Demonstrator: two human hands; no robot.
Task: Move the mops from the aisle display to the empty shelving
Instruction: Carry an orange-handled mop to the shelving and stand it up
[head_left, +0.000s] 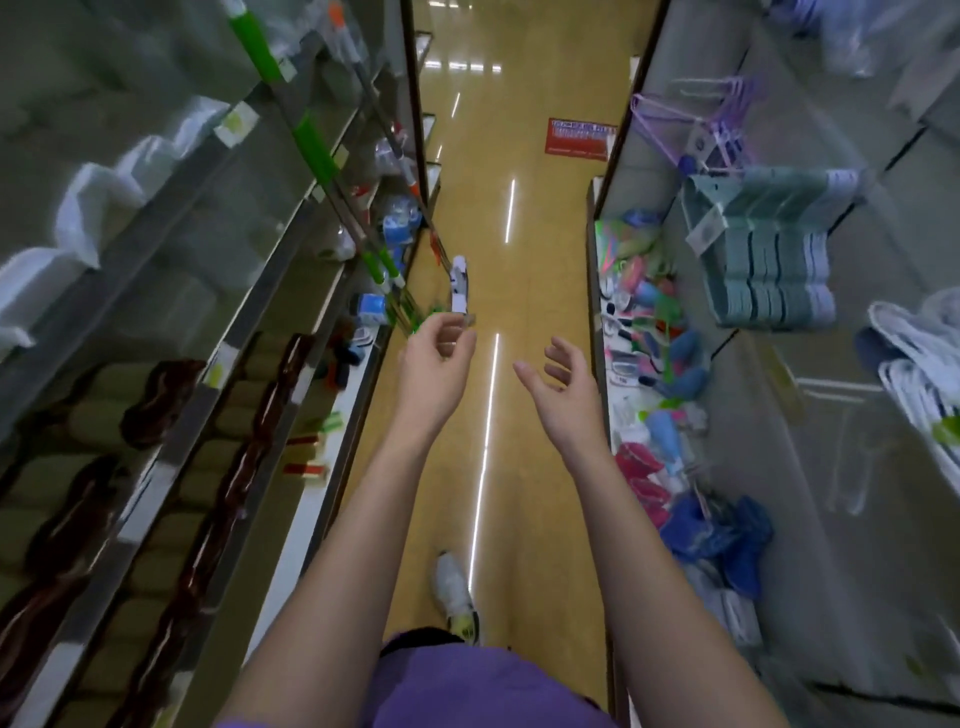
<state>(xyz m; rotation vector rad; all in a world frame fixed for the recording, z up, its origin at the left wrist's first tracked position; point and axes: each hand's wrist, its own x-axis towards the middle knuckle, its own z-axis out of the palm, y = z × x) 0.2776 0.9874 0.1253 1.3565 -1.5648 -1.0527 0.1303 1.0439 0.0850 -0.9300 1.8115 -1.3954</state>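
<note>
The mops (332, 171) lean against the left shelving (291, 249), handles slanting upward. The left hand (436, 358) has a narrow, loosely curled grip; the right hand (563, 387) is wide open, both holding nothing.

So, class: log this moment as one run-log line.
left hand: curled, empty | right hand: open | mops: leaning on left shelving | none held

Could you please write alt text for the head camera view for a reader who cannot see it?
A person reaches both hands forward down a shop aisle, the left hand toward green-handled mops leaning on the left shelving, the right hand open and empty. Hangers fill the right shelves.
</note>
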